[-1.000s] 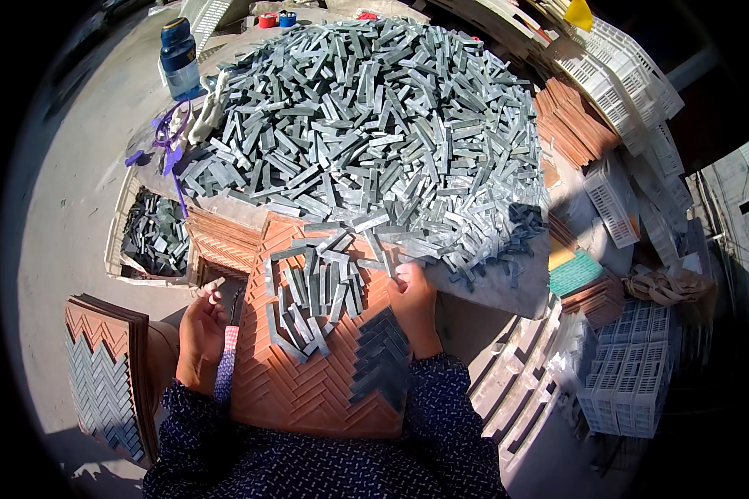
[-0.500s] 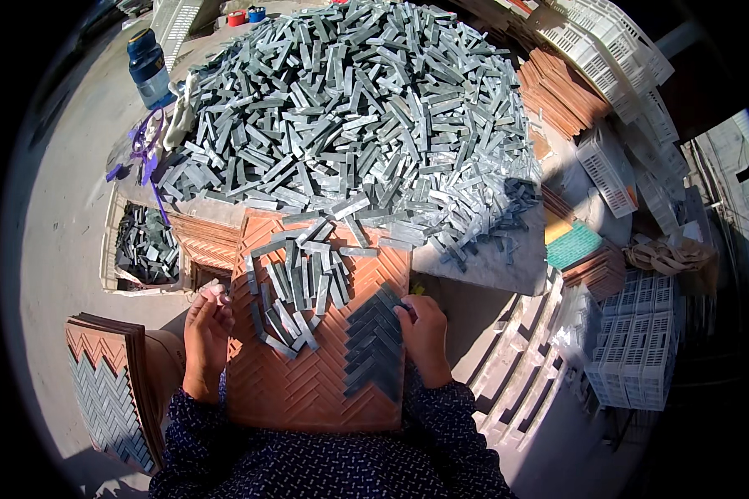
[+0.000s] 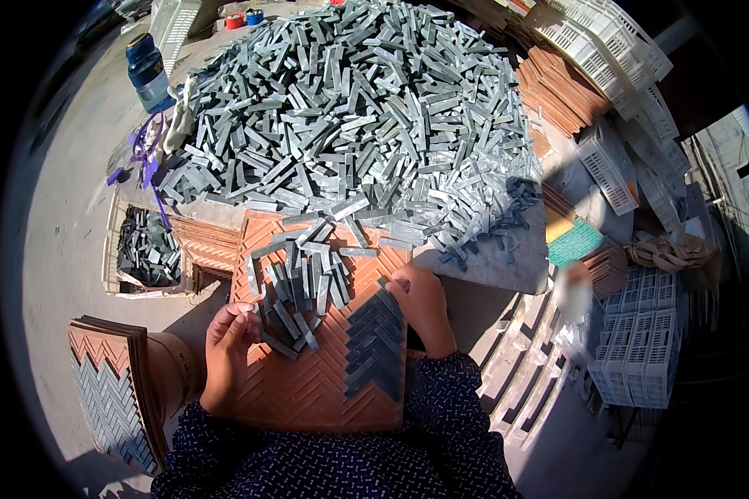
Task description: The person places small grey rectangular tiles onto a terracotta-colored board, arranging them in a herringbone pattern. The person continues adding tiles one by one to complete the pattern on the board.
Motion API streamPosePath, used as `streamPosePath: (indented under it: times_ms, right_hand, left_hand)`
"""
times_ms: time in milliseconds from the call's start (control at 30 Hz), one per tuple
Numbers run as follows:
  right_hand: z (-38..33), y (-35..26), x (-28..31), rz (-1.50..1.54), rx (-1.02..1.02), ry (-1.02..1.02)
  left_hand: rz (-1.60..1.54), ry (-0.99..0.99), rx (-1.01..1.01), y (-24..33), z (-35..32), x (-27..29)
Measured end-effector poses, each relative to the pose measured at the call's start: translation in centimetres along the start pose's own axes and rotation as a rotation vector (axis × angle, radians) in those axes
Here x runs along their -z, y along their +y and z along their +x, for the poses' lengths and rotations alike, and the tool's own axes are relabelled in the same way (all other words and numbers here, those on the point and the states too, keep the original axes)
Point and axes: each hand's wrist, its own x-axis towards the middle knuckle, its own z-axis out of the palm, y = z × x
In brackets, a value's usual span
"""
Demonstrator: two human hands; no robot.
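An orange template board (image 3: 308,391) with herringbone grooves lies in front of me. Dark grey stone strips (image 3: 373,345) fill a zigzag band of grooves on its right side. At the upper end of that band is my right hand (image 3: 422,303), thumb and fingers closed together; whatever they grip is hidden. Loose grey strips (image 3: 304,279) are heaped on the board's upper left part. Beside this heap, over the board's left edge, my left hand (image 3: 231,345) pinches thumb against fingers. What it holds, if anything, is too small to make out.
A big mound of grey strips (image 3: 349,108) covers the table beyond the board. A crate of strips (image 3: 146,249) and stacked boards (image 3: 112,391) stand at left, a blue bottle (image 3: 147,75) at far left. White crates (image 3: 637,341) and a slatted pallet (image 3: 520,374) lie right.
My left hand has come down and right, over the board's edge beside the loose strips. My right hand has shifted up and slightly left to the band's top.
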Motion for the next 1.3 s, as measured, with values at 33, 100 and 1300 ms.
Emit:
streamPosePath:
  times_ms: [33,100,1300]
  right_hand:
    - [1.0,-0.4,-0.2,0.031,0.113,0.057]
    - [2.9,-1.4,-0.9,0.094,0.342,0.170]
    - [3.2,0.8,-0.7,0.231,0.448,-0.206]
  left_hand:
    - [0.026,-0.054,0.004,-0.2,-0.3,-0.6]
    - [0.056,-0.086,0.098,-0.6,-1.4,-1.9]
    - [0.906,-0.467,-0.332,-3.3,-1.1,-6.2]
